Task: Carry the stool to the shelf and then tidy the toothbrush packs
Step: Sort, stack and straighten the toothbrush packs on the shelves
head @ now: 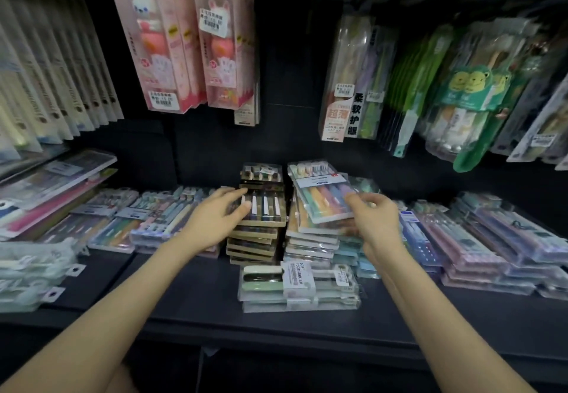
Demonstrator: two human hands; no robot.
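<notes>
Dark shop shelf [190, 294] holds the toothbrush packs [299, 285], stool unseen, so tidying is in hand: left hand [215, 217] rests spread-fingered on the gold-edged stack [261, 228], right hand [378, 217] pinches the skewed pastel pack [325, 199] at its 3 o'clock, which likely needs squaring next.

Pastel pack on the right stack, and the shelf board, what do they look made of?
The pastel pack: clear glossy plastic, likely a rigid case, since colours show through and its surface glints. The shelf: dark, matte board, maybe painted metal or laminate; cannot tell which.
</notes>
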